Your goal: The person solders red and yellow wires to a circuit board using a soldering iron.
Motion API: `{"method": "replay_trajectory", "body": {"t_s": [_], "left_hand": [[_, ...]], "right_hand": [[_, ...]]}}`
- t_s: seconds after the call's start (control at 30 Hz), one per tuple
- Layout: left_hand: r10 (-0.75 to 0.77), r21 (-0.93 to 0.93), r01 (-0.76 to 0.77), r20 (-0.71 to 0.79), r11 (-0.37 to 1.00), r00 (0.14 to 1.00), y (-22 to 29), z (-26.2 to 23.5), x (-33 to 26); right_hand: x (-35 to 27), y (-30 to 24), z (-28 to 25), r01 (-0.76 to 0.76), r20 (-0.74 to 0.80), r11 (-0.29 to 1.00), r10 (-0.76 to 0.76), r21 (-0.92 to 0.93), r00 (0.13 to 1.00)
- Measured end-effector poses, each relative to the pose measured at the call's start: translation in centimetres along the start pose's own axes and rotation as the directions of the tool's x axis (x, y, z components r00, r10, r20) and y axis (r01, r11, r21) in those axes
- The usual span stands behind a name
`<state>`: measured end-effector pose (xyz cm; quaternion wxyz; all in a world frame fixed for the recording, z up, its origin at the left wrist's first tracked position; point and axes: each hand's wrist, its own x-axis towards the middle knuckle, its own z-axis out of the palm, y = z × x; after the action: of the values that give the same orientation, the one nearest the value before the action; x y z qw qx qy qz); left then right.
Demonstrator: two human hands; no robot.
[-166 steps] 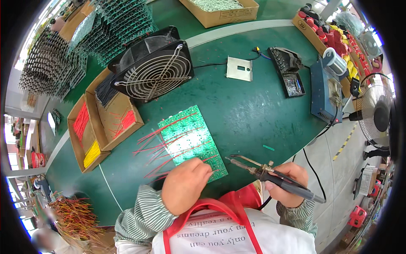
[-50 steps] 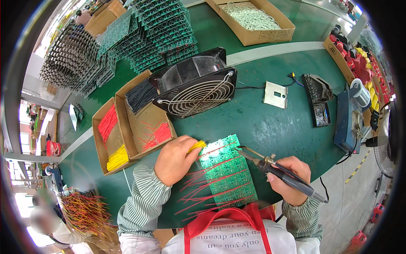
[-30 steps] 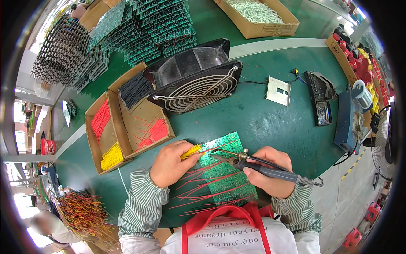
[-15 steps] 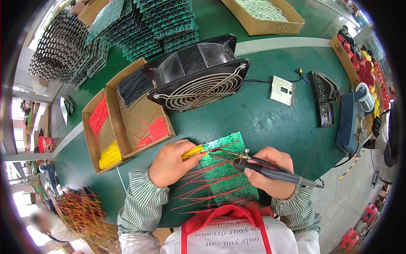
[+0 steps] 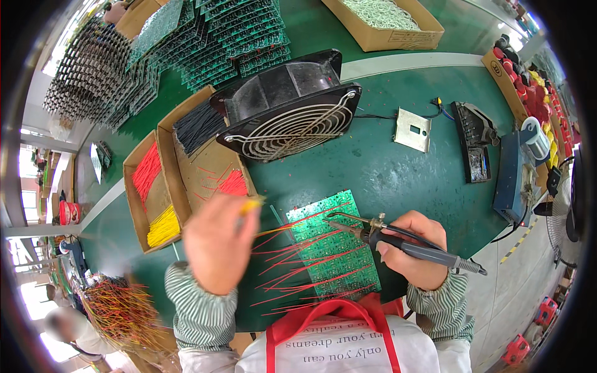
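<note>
Green circuit-board panel (image 5: 336, 255): one, flat on the green table (image 5: 398, 186), directly in front of the person.
Red wires (image 5: 289, 278): several rows, lying across the panel, loose ends jutting past its left edge.
Soldering iron (image 5: 410, 248): one, grey and black, with thin feed tube; tips over the panel's far part, contact cannot be told.
Right hand (image 5: 420, 268): at the panel's right, fingers wrapped about the iron's handle.
Left hand (image 5: 219, 245): left of the panel, blurred, fingers closed on a bunch of yellow wires (image 5: 251, 204), ends showing.
Divided cardboard box (image 5: 202, 165): left of and beyond the panel; red, yellow and black wires inside.
Black fan (image 5: 298, 124): beyond the panel, wire guard facing it.
Metal plate (image 5: 411, 130): beyond the panel, to its right.
Blue soldering station (image 5: 510, 171): farther right of the panel, solder spool (image 5: 535, 138) above.
</note>
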<state>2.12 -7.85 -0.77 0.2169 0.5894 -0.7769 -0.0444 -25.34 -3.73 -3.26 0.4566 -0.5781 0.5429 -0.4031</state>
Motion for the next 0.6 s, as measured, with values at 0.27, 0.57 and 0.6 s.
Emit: {"method": "replay_trajectory", "body": {"t_s": [0.27, 0.57, 0.6], "left_hand": [[0.102, -0.385, 0.057, 0.380, 0.921, 0.919, 0.2, 5.0, -0.1], [0.094, -0.407, 0.093, 0.416, 0.909, 0.905, 0.2, 5.1, 0.3], [0.097, -0.396, 0.091, 0.429, 0.914, 0.898, 0.2, 5.0, 0.3]], "right_hand": [[0.3, -0.1, 0.0, 0.009, 0.008, 1.000, -0.009, -0.020, 1.000], [0.6, 0.4, 0.1, -0.047, 0.035, 0.998, 0.045, 0.052, 0.998], [0.5, 0.2, 0.1, -0.040, 0.024, 0.998, 0.039, 0.045, 0.999]]}}
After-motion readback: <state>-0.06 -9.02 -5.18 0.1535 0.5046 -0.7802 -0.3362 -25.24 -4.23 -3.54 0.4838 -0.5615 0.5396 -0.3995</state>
